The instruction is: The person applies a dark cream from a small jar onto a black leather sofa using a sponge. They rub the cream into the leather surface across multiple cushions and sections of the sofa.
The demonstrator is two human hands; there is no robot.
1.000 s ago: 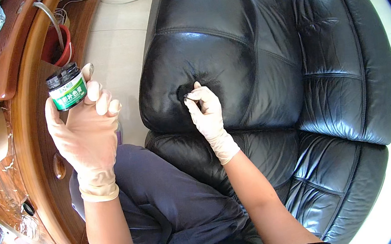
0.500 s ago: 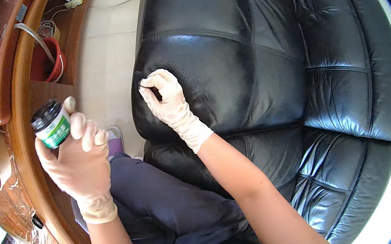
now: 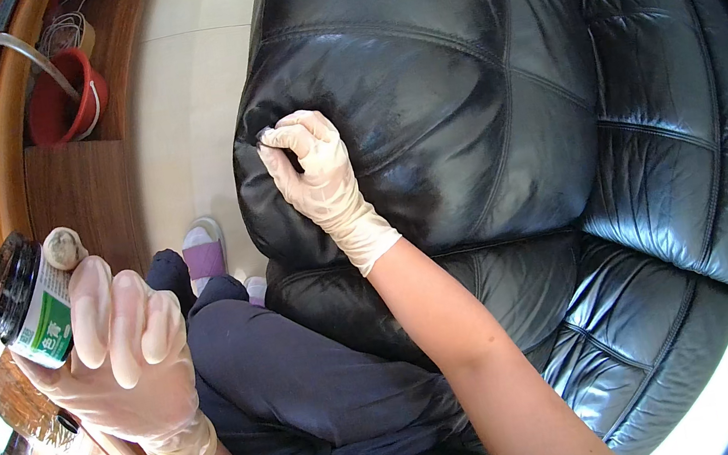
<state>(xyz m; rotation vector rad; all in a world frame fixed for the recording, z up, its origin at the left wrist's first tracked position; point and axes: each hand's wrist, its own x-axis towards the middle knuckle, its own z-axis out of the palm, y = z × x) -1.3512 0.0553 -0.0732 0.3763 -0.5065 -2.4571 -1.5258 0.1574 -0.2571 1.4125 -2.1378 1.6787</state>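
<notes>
The left hand (image 3: 125, 377) clamped a jar (image 3: 28, 303) (green-and-white label (image 3: 49, 323)); the right hand (image 3: 316, 174) pinched its fingertips (image 3: 280, 138) together at the black sofa (image 3: 427, 79), anything between them indistinct.

A small round jar (image 3: 46, 319) with a printed green-and-white label and a glossy black upper part tilts in the gloved left hand (image 3: 125, 382) at the left of the scene, its top leaning left. To the right, a black leather sofa (image 3: 429, 97) stretches from near to far, its padded seat creased, crossed by stitched seams and shining in patches. A darker area shows toward the seat's left end, beside the gloved right hand (image 3: 314, 169).
</notes>
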